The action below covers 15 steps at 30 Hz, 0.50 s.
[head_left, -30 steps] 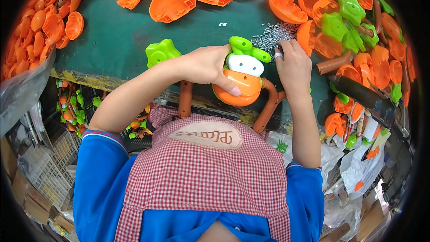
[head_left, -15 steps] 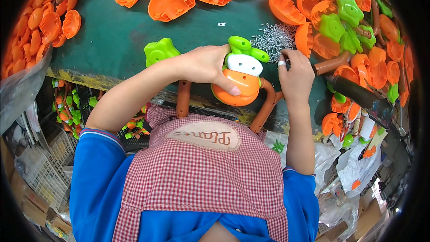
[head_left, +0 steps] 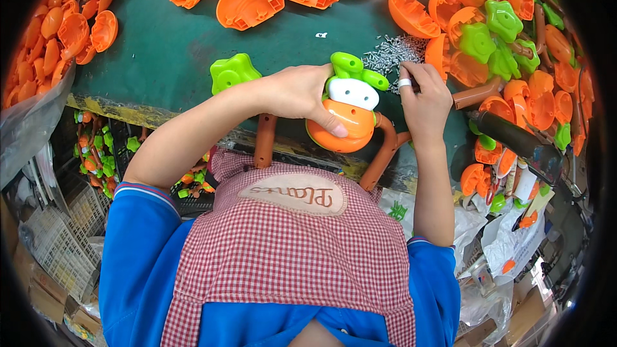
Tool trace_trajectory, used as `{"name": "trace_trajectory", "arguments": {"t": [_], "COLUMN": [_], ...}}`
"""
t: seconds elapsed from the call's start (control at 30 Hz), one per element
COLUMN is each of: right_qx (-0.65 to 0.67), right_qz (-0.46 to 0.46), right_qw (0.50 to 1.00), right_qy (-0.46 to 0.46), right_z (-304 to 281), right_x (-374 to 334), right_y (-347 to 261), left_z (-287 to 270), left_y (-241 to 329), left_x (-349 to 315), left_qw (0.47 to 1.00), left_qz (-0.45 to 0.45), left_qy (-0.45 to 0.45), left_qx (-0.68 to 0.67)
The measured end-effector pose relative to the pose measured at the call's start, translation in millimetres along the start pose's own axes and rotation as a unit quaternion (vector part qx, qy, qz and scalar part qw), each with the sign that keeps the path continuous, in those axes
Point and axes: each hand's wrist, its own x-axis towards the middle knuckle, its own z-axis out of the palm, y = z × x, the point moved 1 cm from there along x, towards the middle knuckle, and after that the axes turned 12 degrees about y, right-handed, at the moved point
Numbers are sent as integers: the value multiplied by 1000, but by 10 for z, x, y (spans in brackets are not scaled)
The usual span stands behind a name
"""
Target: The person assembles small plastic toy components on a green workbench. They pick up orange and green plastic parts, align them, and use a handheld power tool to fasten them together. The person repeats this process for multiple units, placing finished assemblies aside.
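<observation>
My left hand (head_left: 305, 96) is wrapped round a plastic toy head (head_left: 344, 133) with an orange front, a white eye piece (head_left: 352, 93) and green leaf-like parts (head_left: 350, 66) on top. Curved brown tubes (head_left: 384, 154) stick out beside it, over the table edge. To its right, my right hand (head_left: 424, 99) reaches to a pile of small silver screws (head_left: 393, 53). Its thumb and fingers are bent together at the pile's near edge; whatever lies between the fingertips is too small to make out. A green star-shaped piece (head_left: 231, 72) lies left of the toy.
Hollow orange shells (head_left: 250, 3) line the far side of the green tabletop (head_left: 167, 45). More orange pieces (head_left: 48, 45) are heaped at left. Green stars (head_left: 503, 18), brown tubes and shells crowd the right, near a dark cylindrical tool (head_left: 520, 144).
My right fingertips have shifted slightly left and farther into the near edge of the screw pile. The left hand keeps its hold on the toy head.
</observation>
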Motion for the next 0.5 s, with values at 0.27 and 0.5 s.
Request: {"name": "trace_trajectory", "arguments": {"t": [0.27,0.5], "right_qx": [209,191], "right_qz": [138,34], "right_qw": [961,971], "right_qy": [-116,-137], "right_z": [-315,-226], "right_x": [-219,-203], "right_y": [-568,-663], "left_z": [-13,-9], "left_y": [35,41], "left_x": [-28,-37], "left_qw": [1000,1000], "left_qz": [-16,-5], "left_qy": [-8,0], "left_qx": [-5,-2]}}
